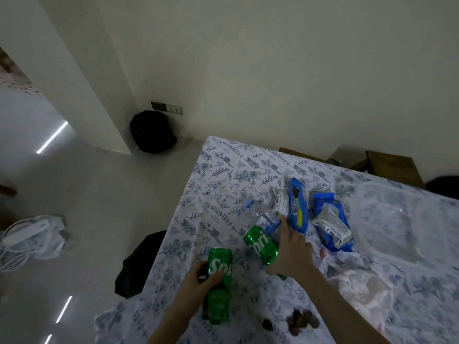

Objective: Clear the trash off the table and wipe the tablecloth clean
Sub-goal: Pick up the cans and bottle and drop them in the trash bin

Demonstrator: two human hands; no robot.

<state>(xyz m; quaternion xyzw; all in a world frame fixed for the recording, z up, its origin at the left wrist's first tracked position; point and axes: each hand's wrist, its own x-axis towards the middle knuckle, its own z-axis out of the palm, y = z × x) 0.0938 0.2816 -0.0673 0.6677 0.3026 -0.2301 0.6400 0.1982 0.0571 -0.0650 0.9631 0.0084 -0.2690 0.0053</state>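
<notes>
Now | left hand (198,279) — curled round green can (219,300) | right hand (291,252) — fingers straight, over crushed can (258,244), reaching blue wrapper (298,207) | tablecloth (218,175) floral.

— Any room on that table?
— The far left of the tablecloth (223,170) is bare. The middle is crowded: plastic bottle (258,212), crushed Sprite can (259,244) and Oreo wrappers (296,207), all close together.
— Nearer?
— A left hand (198,276) grips a second Sprite can (219,294) near the left edge. Crumbs (300,319) and a plastic bag (360,286) lie near right. A clear plastic container (397,219) fills the right.
</notes>
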